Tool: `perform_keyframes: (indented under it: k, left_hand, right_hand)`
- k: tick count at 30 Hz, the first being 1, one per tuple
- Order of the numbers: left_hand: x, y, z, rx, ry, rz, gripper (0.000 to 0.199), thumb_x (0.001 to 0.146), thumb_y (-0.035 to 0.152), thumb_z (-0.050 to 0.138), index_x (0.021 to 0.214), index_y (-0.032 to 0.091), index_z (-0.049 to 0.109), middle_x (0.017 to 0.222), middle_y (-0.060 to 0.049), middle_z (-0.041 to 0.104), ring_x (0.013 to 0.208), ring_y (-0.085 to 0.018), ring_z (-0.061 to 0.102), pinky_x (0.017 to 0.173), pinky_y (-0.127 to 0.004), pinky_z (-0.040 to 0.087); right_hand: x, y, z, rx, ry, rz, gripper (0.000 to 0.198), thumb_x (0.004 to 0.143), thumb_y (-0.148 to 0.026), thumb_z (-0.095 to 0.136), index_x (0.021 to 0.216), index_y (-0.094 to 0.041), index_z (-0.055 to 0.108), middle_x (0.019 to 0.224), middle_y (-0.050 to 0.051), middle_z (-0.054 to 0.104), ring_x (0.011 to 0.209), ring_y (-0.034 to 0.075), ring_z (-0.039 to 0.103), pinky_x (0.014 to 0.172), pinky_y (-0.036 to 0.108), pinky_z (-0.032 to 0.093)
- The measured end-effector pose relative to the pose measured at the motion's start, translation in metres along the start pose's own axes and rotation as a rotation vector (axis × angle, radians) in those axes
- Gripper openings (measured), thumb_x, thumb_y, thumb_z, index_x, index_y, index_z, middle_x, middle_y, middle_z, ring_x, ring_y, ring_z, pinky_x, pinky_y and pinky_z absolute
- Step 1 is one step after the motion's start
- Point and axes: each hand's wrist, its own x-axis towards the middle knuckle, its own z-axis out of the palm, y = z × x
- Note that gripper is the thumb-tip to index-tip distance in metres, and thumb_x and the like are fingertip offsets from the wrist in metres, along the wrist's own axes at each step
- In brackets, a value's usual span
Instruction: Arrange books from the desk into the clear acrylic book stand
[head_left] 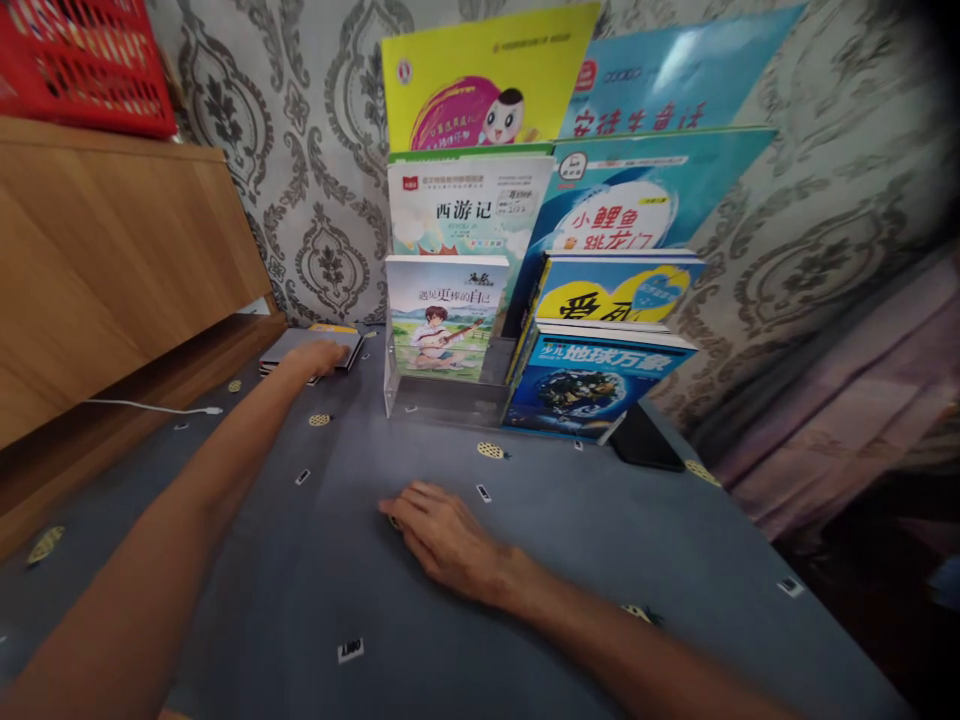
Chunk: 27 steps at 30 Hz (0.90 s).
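At the far left of the cloth-covered table, my left hand (324,358) is on a small stack of thin books (289,345) with a grey top cover. Its fingers lie over the near right part of the top book and seem closed on its edge; the thumb is partly hidden. My right hand (442,530) rests palm down on the grey tablecloth (420,640), holding nothing, its fingers loosely stretched out. Beyond it, a clear book stand (442,400) holds upright books in tiers, among them a white-and-green book (442,320) and a blue globe book (592,380).
A wooden cabinet (112,270) borders the left side, with a red basket (82,70) on top. A white cable (157,407) lies beneath it. A black phone-like object (649,440) sits right of the stand. Patterned wallpaper (322,150) stands behind; a pink curtain (847,390) hangs right.
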Motion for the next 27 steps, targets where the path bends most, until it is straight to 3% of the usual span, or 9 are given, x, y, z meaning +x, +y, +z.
perform_keyframes:
  k: [4, 9, 16, 27]
  left_hand:
    - [0.004, 0.004, -0.003, 0.028, -0.046, 0.02, 0.053, 0.085, 0.017, 0.059, 0.138, 0.018, 0.056, 0.121, -0.018, 0.071, 0.111, -0.029, 0.068, 0.092, -0.033, 0.049]
    - [0.001, 0.004, -0.013, 0.051, -0.063, 0.041, 0.07, 0.081, 0.014, 0.061, 0.147, 0.034, 0.048, 0.128, -0.009, 0.069, 0.114, -0.027, 0.066, 0.093, -0.031, 0.048]
    - [-0.015, 0.002, -0.013, 0.08, -0.012, 0.017, 0.07, 0.087, 0.015, 0.055, 0.153, 0.031, 0.038, 0.125, -0.012, 0.069, 0.114, -0.028, 0.065, 0.094, -0.035, 0.047]
    - [-0.03, 0.012, 0.0, 0.061, 0.082, -0.02, 0.055, 0.094, 0.016, 0.046, 0.147, 0.029, 0.044, 0.122, -0.013, 0.066, 0.105, -0.027, 0.067, 0.09, -0.034, 0.048]
  right_hand:
    - [0.0, 0.0, -0.001, 0.011, -0.015, 0.007, 0.031, 0.096, -0.008, 0.048, 0.124, -0.012, 0.06, 0.099, 0.009, 0.071, 0.09, 0.021, 0.062, 0.083, 0.034, 0.053]
    - [-0.001, 0.0, -0.001, 0.011, -0.012, 0.016, 0.029, 0.097, -0.01, 0.047, 0.122, -0.013, 0.061, 0.098, 0.009, 0.071, 0.091, 0.021, 0.062, 0.084, 0.034, 0.052]
    - [-0.001, 0.002, -0.001, 0.02, -0.026, 0.007, 0.029, 0.096, -0.009, 0.048, 0.121, -0.012, 0.061, 0.099, 0.01, 0.071, 0.09, 0.022, 0.061, 0.085, 0.035, 0.052]
    - [-0.001, 0.003, 0.002, 0.023, -0.033, 0.013, 0.027, 0.096, -0.009, 0.049, 0.12, -0.014, 0.06, 0.098, 0.009, 0.07, 0.091, 0.022, 0.061, 0.084, 0.035, 0.051]
